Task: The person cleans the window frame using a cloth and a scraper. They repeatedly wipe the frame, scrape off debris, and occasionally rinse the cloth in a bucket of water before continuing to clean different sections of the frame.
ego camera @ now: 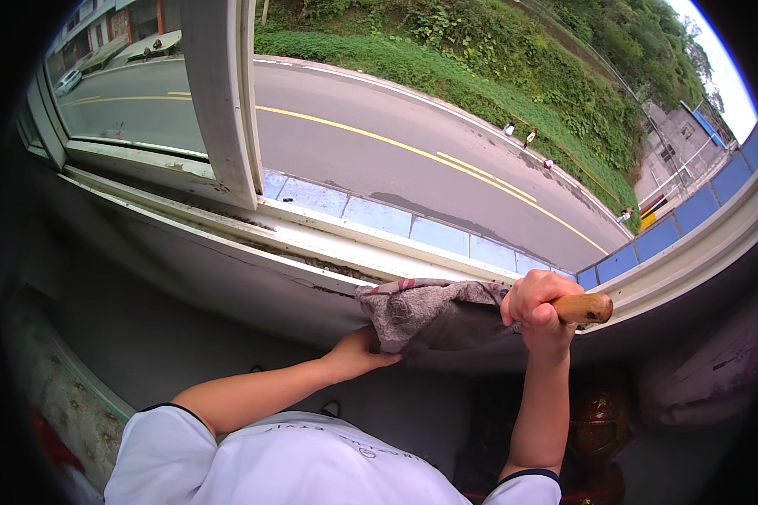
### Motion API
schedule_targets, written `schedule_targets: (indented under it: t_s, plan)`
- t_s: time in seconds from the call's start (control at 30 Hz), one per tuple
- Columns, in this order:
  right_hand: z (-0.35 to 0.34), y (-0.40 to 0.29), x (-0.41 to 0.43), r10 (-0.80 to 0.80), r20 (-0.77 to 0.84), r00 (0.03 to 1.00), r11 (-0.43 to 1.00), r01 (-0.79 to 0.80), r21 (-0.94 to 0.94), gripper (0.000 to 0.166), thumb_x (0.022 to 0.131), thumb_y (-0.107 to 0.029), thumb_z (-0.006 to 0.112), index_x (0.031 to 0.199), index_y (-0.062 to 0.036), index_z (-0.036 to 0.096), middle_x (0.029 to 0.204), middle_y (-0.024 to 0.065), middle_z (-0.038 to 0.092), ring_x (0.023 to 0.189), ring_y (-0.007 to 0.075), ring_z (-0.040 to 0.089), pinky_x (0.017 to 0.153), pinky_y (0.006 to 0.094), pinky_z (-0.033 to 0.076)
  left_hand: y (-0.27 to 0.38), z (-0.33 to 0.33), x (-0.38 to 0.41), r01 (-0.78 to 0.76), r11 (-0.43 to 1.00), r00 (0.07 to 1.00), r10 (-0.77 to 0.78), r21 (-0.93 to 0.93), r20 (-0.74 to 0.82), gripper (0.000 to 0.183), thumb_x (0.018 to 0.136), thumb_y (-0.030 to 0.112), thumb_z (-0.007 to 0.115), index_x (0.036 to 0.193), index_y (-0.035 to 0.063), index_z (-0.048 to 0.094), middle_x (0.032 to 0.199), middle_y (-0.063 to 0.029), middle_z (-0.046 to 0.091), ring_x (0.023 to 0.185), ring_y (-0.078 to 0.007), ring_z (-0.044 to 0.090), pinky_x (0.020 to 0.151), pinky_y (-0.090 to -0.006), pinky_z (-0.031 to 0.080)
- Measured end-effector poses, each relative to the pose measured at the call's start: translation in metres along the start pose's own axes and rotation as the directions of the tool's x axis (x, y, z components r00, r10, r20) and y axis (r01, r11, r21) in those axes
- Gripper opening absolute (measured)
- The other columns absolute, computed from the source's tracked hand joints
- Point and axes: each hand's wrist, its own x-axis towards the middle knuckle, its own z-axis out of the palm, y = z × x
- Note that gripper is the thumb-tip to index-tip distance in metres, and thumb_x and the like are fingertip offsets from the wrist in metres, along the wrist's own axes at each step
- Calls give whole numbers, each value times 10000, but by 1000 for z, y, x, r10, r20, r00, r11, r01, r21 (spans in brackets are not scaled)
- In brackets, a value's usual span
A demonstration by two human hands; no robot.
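Observation:
My right hand (539,304) is closed around a rounded wooden handle (586,308) at the window's inner edge. The rest of that tool is out of sight. A damp-looking grey cloth (417,314) with reddish marks stretches left from this hand and droops over the sill's inner edge. At its lower left corner, my left hand (359,355) holds the cloth from below, its fingers hidden behind the fabric. Just beyond the cloth runs the white window sill track (335,243), with dark dirt in its grooves.
A sliding window sash (224,101) stands at the left, its frame stained. Blue panels (379,221) lie outside below the opening, above a road (366,145) with several people on its far side. A dark red rounded object (600,423) sits low at the right. Patterned fabric (69,385) is at the lower left.

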Motion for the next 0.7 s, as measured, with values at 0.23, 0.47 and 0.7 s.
schedule_targets:
  t_s: [0.23,0.47,0.7]
  plan:
    - [2,22,16,74,-100,992,996,-68,59,394,864,-317,662,663,-66,434,532,5,394,414,87,394,430,282,477,10,-35,-38,230,952,971,-213,-200,104,193,838,154,602,951,2,637,835,-6,618,799,-65,533,744,-241,449]
    - [55,31,29,53,-153,987,998,-47,47,326,880,-242,646,709,-49,446,555,27,429,426,95,402,443,293,488,61,-132,-100,-2,999,1000,2,35,-19,164,771,18,575,920,-12,635,737,23,593,706,-27,494,653,-214,439]
    - [159,50,68,59,-211,976,998,-52,38,266,883,-190,637,752,-25,474,590,49,467,461,118,456,457,291,495,55,-232,-156,-221,835,917,355,505,-184,154,601,60,646,624,24,497,567,-131,443,507,-322,441,474,-360,374]
